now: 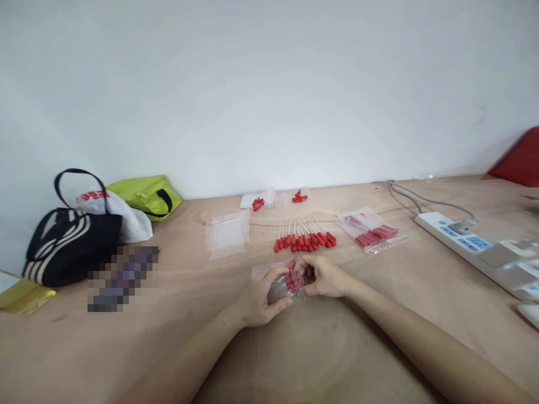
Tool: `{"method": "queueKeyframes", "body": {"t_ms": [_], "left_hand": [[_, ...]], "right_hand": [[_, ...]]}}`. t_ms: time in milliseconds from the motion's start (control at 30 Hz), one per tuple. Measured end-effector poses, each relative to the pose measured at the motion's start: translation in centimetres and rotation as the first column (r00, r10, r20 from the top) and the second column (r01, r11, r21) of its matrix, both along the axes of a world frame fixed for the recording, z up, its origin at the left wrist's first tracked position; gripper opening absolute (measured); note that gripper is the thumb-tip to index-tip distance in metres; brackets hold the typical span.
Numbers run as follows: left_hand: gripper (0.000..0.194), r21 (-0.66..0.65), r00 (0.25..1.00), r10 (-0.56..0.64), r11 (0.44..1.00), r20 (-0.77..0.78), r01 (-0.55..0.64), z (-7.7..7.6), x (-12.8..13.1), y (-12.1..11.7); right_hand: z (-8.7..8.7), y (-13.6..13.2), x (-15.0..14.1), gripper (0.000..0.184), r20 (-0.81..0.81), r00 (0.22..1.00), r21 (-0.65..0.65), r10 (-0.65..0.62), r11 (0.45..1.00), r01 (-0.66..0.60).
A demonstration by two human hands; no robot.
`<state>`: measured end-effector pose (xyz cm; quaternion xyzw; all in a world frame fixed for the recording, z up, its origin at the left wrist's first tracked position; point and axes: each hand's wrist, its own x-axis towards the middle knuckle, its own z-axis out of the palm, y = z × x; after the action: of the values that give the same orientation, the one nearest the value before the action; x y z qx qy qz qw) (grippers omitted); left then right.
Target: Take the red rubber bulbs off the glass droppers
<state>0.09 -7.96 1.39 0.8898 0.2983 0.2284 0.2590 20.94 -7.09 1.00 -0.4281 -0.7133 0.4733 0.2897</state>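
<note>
Both hands hold a clear zip bag (281,290) with several red-ended pieces inside, low over the table. My left hand (261,297) grips the bag's left side, its thumb below and fingers above. At the right end, my right hand (322,276) pinches the bag's edge near the red ends. Just beyond lies a fanned row of droppers (305,240) with red bulbs and thin clear stems. Flat empty zip bags (227,234) are spread to the left. Filled bags of red-ended droppers (373,231) lie stacked to the right.
Small red bulbs (257,203) and more red pieces (299,196) rest on bags by the wall. A black bag (71,241), a white plastic bag (137,221) and a lime-green pouch (147,193) stand left. A power strip (458,238) with cables lies right.
</note>
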Motion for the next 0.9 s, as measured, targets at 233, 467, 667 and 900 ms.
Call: {"method": "queueKeyframes", "body": {"t_ms": [233, 467, 667, 900], "left_hand": [[0.042, 0.006, 0.998, 0.028, 1.0, -0.05, -0.028, -0.2, 0.0, 0.2], [0.04, -0.035, 0.993, 0.04, 0.998, -0.111, -0.044, -0.1, 0.0, 0.2], [0.043, -0.05, 0.988, 0.064, 0.996, -0.14, -0.071, 0.2, 0.0, 0.0], [0.045, -0.036, 0.988, 0.066, 0.997, -0.137, -0.072, -0.1, -0.1, 0.1]], "right_hand": [[0.5, -0.3, 0.0, 0.02, 0.139, 0.988, 0.171, 0.069, 0.981, -0.093], [0.3, 0.0, 0.4, 0.018, 0.091, 0.981, 0.195, 0.171, 0.963, -0.185], [0.3, 1.1, 1.7, 0.022, -0.118, 0.991, -0.228, 0.065, 0.969, -0.091], [0.5, 1.9, 2.6, 0.035, -0.287, 0.931, -0.617, -0.224, 0.787, 0.0]]}}
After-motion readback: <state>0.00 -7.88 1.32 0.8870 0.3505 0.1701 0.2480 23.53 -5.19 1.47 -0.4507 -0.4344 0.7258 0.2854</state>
